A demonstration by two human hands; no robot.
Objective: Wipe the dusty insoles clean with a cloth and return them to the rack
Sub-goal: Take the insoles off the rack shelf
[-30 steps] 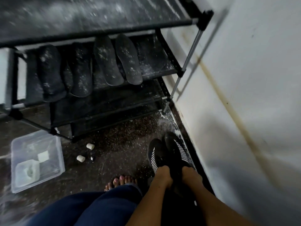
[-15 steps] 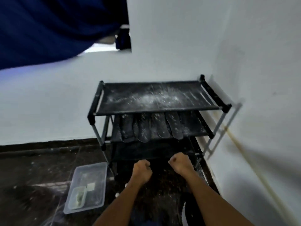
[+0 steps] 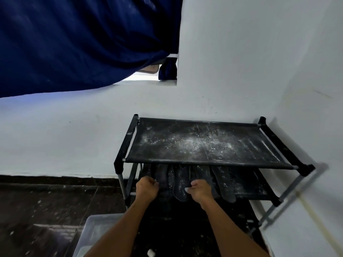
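Several dark insoles, speckled with white dust, lie side by side on the middle shelf of a black shoe rack (image 3: 304,168); its top shelf is dusty too. My left hand (image 3: 146,190) is curled on the front end of the leftmost insole (image 3: 162,175). Thumb and fingers of my right hand (image 3: 199,190) pinch the right edge of the second insole (image 3: 180,188), whose tip hangs over the shelf's front. Further right lies a long insole (image 3: 225,186), untouched. No cloth shows.
The rack stands in a corner between white walls, on a dark dusty floor. A clear plastic tub (image 3: 94,229) sits on the floor at lower left, partly under my left forearm. A small white object (image 3: 151,253) lies near it. A dark blue curtain (image 3: 74,43) hangs above left.
The view rose from the floor and shoes to the rack and wall. Both hands, held as fists below the shelf half a second ago, have moved forward onto the insoles.
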